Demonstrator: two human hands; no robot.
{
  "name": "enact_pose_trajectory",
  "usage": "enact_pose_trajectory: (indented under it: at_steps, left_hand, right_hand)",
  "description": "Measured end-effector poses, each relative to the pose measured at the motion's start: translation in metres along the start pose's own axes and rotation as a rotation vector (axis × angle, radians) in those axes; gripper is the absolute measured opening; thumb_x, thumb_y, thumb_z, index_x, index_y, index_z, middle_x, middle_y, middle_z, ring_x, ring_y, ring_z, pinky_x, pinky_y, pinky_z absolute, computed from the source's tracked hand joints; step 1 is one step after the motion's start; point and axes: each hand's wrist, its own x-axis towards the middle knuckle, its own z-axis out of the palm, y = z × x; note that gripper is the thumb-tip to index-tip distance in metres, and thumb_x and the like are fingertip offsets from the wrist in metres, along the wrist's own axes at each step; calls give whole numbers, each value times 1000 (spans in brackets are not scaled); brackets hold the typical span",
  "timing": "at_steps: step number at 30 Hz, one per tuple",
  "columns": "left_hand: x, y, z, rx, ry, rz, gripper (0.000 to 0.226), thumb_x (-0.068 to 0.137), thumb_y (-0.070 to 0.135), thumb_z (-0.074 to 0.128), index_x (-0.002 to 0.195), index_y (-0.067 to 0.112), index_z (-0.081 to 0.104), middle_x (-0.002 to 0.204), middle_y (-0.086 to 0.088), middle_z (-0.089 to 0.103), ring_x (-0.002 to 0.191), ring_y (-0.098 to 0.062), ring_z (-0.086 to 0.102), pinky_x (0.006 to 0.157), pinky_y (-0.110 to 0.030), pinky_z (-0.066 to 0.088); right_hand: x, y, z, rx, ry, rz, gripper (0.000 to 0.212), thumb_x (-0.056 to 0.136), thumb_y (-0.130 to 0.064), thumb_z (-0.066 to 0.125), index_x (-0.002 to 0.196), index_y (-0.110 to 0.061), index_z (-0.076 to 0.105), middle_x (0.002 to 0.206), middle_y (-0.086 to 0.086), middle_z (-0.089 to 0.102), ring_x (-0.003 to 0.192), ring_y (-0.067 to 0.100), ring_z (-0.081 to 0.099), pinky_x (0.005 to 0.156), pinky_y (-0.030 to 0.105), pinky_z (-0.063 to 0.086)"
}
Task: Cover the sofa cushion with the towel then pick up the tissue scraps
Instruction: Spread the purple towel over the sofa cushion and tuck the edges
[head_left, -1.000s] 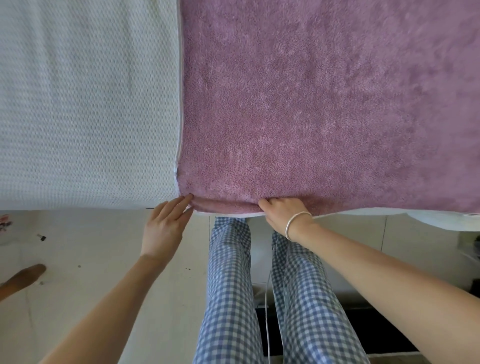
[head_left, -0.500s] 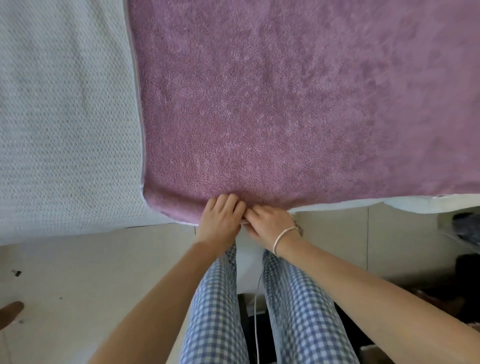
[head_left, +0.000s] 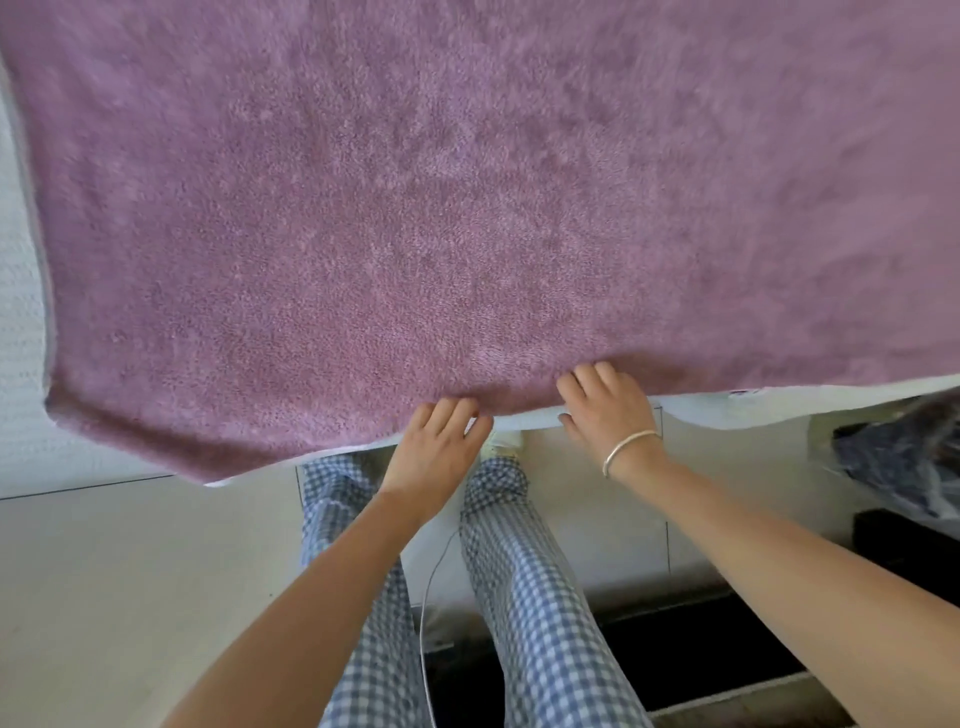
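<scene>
A purple towel (head_left: 467, 208) lies spread over the white sofa cushion (head_left: 23, 322), and its near edge hangs slightly over the cushion's front. My left hand (head_left: 436, 447) touches that near edge with its fingertips. My right hand (head_left: 608, 410), with a bracelet on the wrist, presses its fingers on the edge a little to the right, thumb against the white front below. The two hands are apart. I see no tissue scraps in this view.
My legs in blue checked trousers (head_left: 524, 597) stand close to the sofa front. A pale tiled floor (head_left: 130, 582) lies to the left. A dark plastic bag (head_left: 904, 457) sits at the right, with a dark mat (head_left: 701, 654) below it. A thin white cable (head_left: 431, 587) hangs between my legs.
The view has shifted right, so less white cushion shows on the left. My hands met at the towel's near edge and have since moved apart, the right hand going right.
</scene>
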Motion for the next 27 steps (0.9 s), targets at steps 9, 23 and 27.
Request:
enact_pose_trajectory:
  at_steps: [9, 23, 27]
  left_hand:
    - [41, 15, 22, 193, 110, -46, 24, 66, 8, 58, 81, 14, 40, 74, -6, 47, 69, -21, 31, 60, -31, 22]
    - [6, 7, -8, -55, -46, -89, 24, 47, 12, 83, 64, 15, 67, 66, -1, 65, 59, -22, 62, 57, -30, 46]
    - [-42, -32, -23, -144, 31, -272, 25, 49, -1, 78, 69, 10, 69, 70, -6, 68, 58, -24, 63, 58, -33, 46]
  right_hand:
    - [14, 36, 40, -104, 235, -127, 14, 61, -10, 54, 54, -21, 60, 52, -5, 58, 50, 15, 59, 46, 21, 45]
    - [-13, 1, 23, 23, 26, -1, 34, 35, -24, 86, 59, -13, 65, 55, 2, 64, 53, 21, 63, 44, 22, 49]
    - [-12, -60, 7, 81, 41, -121, 33, 38, -25, 86, 59, -13, 64, 53, 1, 61, 52, 21, 61, 44, 22, 48]
